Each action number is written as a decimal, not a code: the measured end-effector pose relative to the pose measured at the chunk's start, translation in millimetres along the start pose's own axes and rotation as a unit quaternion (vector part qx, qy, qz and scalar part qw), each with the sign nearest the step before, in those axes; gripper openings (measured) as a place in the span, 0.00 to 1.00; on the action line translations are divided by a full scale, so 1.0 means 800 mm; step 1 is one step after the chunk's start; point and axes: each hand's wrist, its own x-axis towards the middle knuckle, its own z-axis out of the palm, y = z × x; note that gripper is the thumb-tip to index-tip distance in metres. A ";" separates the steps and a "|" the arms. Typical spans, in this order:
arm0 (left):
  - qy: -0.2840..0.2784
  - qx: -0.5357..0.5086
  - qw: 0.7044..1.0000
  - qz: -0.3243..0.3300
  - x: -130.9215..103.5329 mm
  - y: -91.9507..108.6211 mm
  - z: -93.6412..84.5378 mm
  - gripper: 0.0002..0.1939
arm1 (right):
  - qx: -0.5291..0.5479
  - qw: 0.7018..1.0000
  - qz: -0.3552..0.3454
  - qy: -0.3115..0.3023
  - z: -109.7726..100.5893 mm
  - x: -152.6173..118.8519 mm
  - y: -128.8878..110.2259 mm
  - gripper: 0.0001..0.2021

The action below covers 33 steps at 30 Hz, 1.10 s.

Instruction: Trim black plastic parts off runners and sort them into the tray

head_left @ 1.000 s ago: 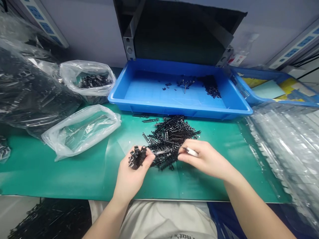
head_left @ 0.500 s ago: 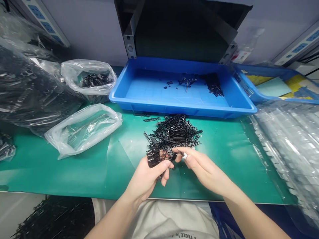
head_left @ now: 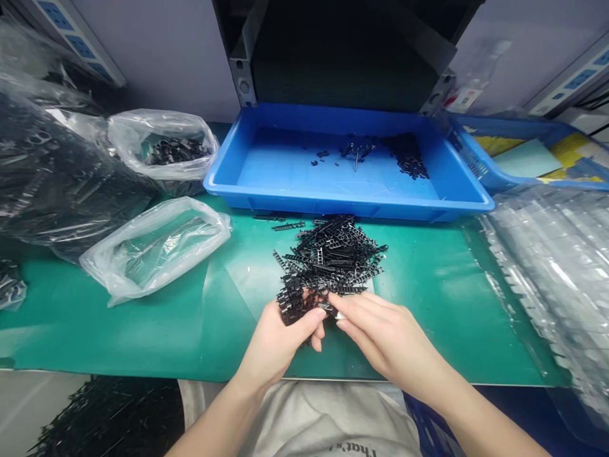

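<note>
Pieces of black plastic (head_left: 289,297) form a thick bunch in our left grip (head_left: 276,339), which is clamped around them, the thumb pressed across the near side. We hold the bunch just above the green surface (head_left: 143,336), at the near edge of a heap of black strips (head_left: 335,254), many of them ladder-like. Our right grip (head_left: 387,327) has its fingers together on a small white item (head_left: 339,315), of which only a little shows past the thumb; we cannot tell its full shape. The fingertips of that side meet the right end of the bunch, close to our left thumb, so the two grips are almost touching.

Beyond the heap we have a wide blue tray (head_left: 352,206) with small dark parts (head_left: 406,155) towards its right side. Two loose strips (head_left: 288,226) lie between tray and heap, a little to the left. On our left stand an open plastic bag (head_left: 107,263) and, behind it, a clear bag (head_left: 174,172) holding black parts; farther left bulges a large filled sack (head_left: 52,184). To our right lie clear plastic sheets (head_left: 547,266), in front of a blue basket (head_left: 518,180) with yellow and pale contents. Below the surface's near edge, at lower left, we see more black pieces (head_left: 114,419).
</note>
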 end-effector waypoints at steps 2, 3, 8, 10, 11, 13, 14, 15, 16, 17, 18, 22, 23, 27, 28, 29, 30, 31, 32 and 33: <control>-0.003 0.010 1.000 -0.002 0.000 0.000 0.000 0.12 | -0.013 1.000 -0.004 -0.003 -0.001 -0.001 0.000 0.15; -0.004 0.016 1.000 -0.004 0.000 0.000 0.000 0.12 | -0.018 1.000 -0.006 -0.007 -0.002 -0.001 0.000 0.15; -0.003 0.049 0.999 -0.006 -0.001 0.001 -0.001 0.11 | -0.008 1.000 -0.018 0.004 -0.001 -0.005 0.002 0.14; -0.009 0.040 0.999 0.003 -0.001 0.000 -0.001 0.11 | 0.007 1.000 -0.017 0.016 0.002 -0.007 0.002 0.14; -0.012 0.030 0.999 0.007 -0.001 -0.001 -0.001 0.11 | 0.015 1.000 -0.015 0.018 0.003 -0.007 0.002 0.14; -0.017 0.006 1.000 0.012 -0.001 -0.004 -0.001 0.10 | 0.032 0.999 -0.015 0.022 0.004 -0.008 0.002 0.14; -0.016 -0.003 1.000 0.015 -0.001 -0.005 -0.001 0.09 | 0.039 0.999 -0.015 0.025 0.005 -0.008 0.001 0.14; -0.017 -0.008 1.000 0.015 -0.001 -0.006 -0.002 0.10 | 0.046 0.998 -0.015 0.028 0.006 -0.008 0.001 0.14; -0.017 -0.009 1.000 0.015 -0.002 -0.007 -0.002 0.10 | 0.051 0.998 -0.014 0.031 0.007 -0.008 0.001 0.14; -0.017 -0.008 1.000 0.015 -0.002 -0.008 -0.002 0.11 | 0.054 0.998 -0.012 0.033 0.007 -0.008 0.001 0.14; -0.017 -0.007 1.000 0.015 -0.002 -0.009 -0.003 0.12 | 0.057 0.998 -0.007 0.035 0.008 -0.008 0.001 0.14; -0.010 -0.011 1.000 0.015 -0.002 -0.011 -0.004 0.13 | 0.061 0.997 0.014 0.044 0.011 -0.009 -0.001 0.15; -0.009 -0.012 1.000 0.016 -0.002 -0.012 -0.004 0.12 | 0.059 0.997 0.014 0.047 0.011 -0.009 -0.002 0.15; -0.006 -0.009 1.000 0.022 -0.003 -0.012 -0.003 0.10 | 0.041 0.997 0.002 0.058 0.011 -0.006 -0.004 0.13; -0.004 -0.007 1.000 0.024 -0.003 -0.011 -0.003 0.10 | 0.035 0.997 0.000 0.062 0.012 -0.006 -0.005 0.13; -0.002 -0.004 1.000 0.025 -0.003 -0.010 -0.003 0.09 | 0.029 0.997 -0.001 0.065 0.012 -0.006 -0.005 0.13; 0.000 -0.002 1.000 0.025 -0.003 -0.010 -0.002 0.09 | 0.024 0.998 -0.001 0.066 0.012 -0.006 -0.006 0.13; 0.002 0.002 1.000 0.024 -0.003 -0.009 -0.002 0.09 | 0.020 0.998 -0.001 0.066 0.013 -0.006 -0.006 0.13; 0.005 0.007 1.000 0.022 -0.004 -0.008 -0.002 0.09 | 0.017 0.998 -0.001 0.064 0.013 -0.006 -0.006 0.13; 0.008 0.014 1.000 0.020 -0.004 -0.008 -0.001 0.09 | 0.016 0.998 -0.001 0.064 0.014 -0.006 -0.007 0.13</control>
